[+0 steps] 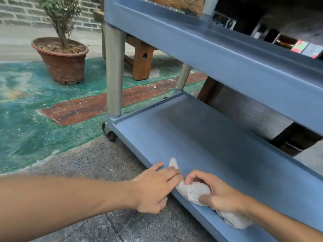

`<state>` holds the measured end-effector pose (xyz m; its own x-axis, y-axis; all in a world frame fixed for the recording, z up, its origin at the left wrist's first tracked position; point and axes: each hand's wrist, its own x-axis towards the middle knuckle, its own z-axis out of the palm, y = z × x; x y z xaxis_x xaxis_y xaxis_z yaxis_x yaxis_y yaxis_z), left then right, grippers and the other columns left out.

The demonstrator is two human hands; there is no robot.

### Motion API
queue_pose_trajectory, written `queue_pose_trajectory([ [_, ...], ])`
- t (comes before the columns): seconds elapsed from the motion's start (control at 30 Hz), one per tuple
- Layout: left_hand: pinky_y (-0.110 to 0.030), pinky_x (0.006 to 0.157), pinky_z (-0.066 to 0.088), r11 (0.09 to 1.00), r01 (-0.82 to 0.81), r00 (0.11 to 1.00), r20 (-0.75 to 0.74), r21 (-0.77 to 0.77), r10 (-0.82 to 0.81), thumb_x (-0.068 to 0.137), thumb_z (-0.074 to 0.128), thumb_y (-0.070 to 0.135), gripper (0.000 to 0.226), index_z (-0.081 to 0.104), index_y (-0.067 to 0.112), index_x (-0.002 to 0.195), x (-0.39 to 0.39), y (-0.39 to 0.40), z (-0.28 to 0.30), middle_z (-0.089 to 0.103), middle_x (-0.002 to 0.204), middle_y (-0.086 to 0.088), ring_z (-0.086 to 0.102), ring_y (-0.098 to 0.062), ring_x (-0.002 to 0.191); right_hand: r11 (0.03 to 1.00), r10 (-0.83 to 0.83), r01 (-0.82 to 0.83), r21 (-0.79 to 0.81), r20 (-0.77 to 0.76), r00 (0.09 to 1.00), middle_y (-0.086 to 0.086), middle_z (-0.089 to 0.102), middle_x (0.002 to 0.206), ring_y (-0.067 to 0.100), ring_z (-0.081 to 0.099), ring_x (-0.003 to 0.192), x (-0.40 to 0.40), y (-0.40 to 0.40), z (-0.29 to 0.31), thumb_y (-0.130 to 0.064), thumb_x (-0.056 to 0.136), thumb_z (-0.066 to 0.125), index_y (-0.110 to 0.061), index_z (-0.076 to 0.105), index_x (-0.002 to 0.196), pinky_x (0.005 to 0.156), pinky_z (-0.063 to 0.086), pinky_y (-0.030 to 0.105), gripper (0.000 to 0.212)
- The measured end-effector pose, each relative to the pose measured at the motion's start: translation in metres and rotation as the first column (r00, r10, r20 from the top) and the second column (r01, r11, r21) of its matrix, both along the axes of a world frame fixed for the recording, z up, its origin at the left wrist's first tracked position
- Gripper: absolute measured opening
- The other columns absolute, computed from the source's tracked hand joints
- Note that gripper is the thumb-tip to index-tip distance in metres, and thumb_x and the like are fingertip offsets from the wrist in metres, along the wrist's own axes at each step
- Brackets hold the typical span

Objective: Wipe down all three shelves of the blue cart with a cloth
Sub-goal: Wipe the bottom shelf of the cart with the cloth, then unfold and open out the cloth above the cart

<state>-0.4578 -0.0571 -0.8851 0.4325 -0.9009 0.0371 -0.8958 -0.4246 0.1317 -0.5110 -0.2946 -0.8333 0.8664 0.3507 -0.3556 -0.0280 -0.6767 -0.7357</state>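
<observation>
The blue cart's bottom shelf (201, 137) runs from centre to lower right, with the middle shelf (227, 55) above it and the top shelf (132, 4) at the upper edge. A white fluffy cloth (192, 191) lies bunched on the bottom shelf's near rim. My right hand (220, 193) grips the cloth from the right. My left hand (157, 186) rests at the rim with its fingertips on the cloth's left end, where one corner sticks up.
A potted shrub in a brown pot (61, 60) stands on the green and red painted floor at left. A wooden bench leg (142, 62) is behind the cart. Grey cart posts (114, 70) and a caster wheel (110, 133) mark the near-left corner.
</observation>
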Motion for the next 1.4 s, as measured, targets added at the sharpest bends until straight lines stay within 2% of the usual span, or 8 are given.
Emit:
queue_pose_trajectory([
  [0.23, -0.056, 0.113, 0.03, 0.994, 0.107, 0.991, -0.081, 0.03, -0.104, 0.094, 0.055, 0.028, 0.031, 0.046, 0.013, 0.119, -0.035, -0.056, 0.025, 0.053, 0.118, -0.009, 0.049, -0.026, 0.116, 0.973, -0.151, 0.174, 0.15, -0.15, 0.977, 0.015, 0.06, 0.093, 0.026, 0.05, 0.086, -0.045, -0.029, 0.029, 0.002, 0.057, 0.045, -0.004, 0.069, 0.102, 0.069, 0.036, 0.04, 0.051],
  [0.47, -0.029, 0.071, 0.056, 0.945, -0.244, 0.751, -0.659, -0.218, 0.042, 0.087, 0.07, 0.043, 0.017, 0.068, 0.026, 0.092, -0.01, -0.01, 0.083, 0.072, 0.086, 0.007, 0.065, -0.007, 0.081, 0.547, -0.127, 0.61, 0.573, -0.663, 0.738, 0.032, 0.069, 0.102, 0.038, 0.074, 0.08, -0.021, -0.028, 0.039, 0.002, 0.056, 0.052, 0.008, 0.066, 0.121, 0.066, 0.065, 0.044, 0.067],
  [0.67, -0.035, 0.07, 0.043, 0.761, -0.515, 0.619, -0.786, -0.394, 0.012, 0.092, 0.068, 0.036, 0.015, 0.078, 0.026, 0.089, 0.01, 0.061, 0.125, 0.075, 0.087, -0.013, 0.064, -0.027, 0.074, 0.808, -0.061, 0.474, 0.349, -0.751, 0.658, 0.026, 0.071, 0.092, 0.035, 0.07, 0.076, 0.01, 0.022, 0.032, -0.017, 0.082, 0.03, 0.001, 0.073, 0.096, 0.073, 0.058, 0.036, 0.049],
  [0.9, -0.033, 0.053, 0.039, 0.637, -0.674, 0.614, -0.762, -0.374, 0.203, 0.082, 0.06, 0.037, 0.036, 0.062, 0.003, 0.07, -0.007, 0.109, 0.207, 0.056, 0.061, -0.014, 0.048, -0.01, 0.057, 0.883, 0.008, 0.298, 0.364, -0.645, 0.764, 0.026, 0.061, 0.127, 0.039, 0.054, 0.123, 0.041, 0.135, 0.073, -0.02, 0.088, 0.043, 0.008, 0.065, 0.115, 0.109, 0.042, 0.047, 0.045],
  [1.0, -0.019, 0.045, 0.035, 0.671, -0.698, 0.563, -0.77, -0.251, 0.299, 0.082, 0.064, 0.026, 0.026, 0.062, 0.013, 0.059, -0.018, 0.133, 0.265, 0.05, 0.049, 0.007, 0.043, -0.004, 0.044, 0.952, 0.037, 0.1, 0.288, -0.435, 0.9, 0.013, 0.068, 0.102, 0.026, 0.061, 0.097, 0.043, 0.177, 0.122, -0.014, 0.089, 0.046, 0.014, 0.065, 0.103, 0.098, 0.049, 0.052, 0.037],
  [1.07, -0.02, 0.045, 0.035, 0.699, -0.694, 0.539, -0.768, -0.172, 0.346, 0.085, 0.065, 0.022, 0.026, 0.064, 0.011, 0.061, -0.026, 0.149, 0.305, 0.049, 0.05, 0.005, 0.041, -0.005, 0.043, 0.96, 0.07, 0.003, 0.28, -0.248, 0.966, -0.014, 0.068, 0.08, 0.001, 0.059, 0.078, 0.037, 0.197, 0.164, -0.001, 0.085, 0.05, -0.017, 0.075, 0.079, 0.077, 0.05, 0.022, 0.03],
  [1.17, -0.02, 0.043, 0.032, 0.705, -0.705, 0.509, -0.748, -0.078, 0.426, 0.088, 0.066, 0.025, 0.031, 0.06, 0.008, 0.062, -0.031, 0.172, 0.375, 0.048, 0.049, 0.004, 0.039, -0.005, 0.043, 0.939, -0.016, 0.044, 0.342, -0.085, 0.996, -0.015, 0.073, 0.089, -0.002, 0.065, 0.091, 0.026, 0.215, 0.239, 0.023, 0.08, 0.052, -0.019, 0.073, 0.095, 0.083, 0.052, 0.021, 0.049],
  [1.4, -0.027, 0.056, 0.044, 0.676, -0.734, 0.431, -0.73, 0.057, 0.53, 0.078, 0.075, 0.02, 0.01, 0.074, 0.011, 0.083, -0.031, 0.223, 0.552, 0.072, 0.076, -0.01, 0.052, -0.008, 0.057, 0.9, 0.095, -0.089, 0.426, 0.008, 0.995, 0.002, 0.063, 0.126, 0.016, 0.059, 0.124, 0.001, 0.272, 0.41, -0.033, 0.08, 0.084, -0.024, 0.062, 0.124, 0.103, 0.051, 0.038, 0.049],
])
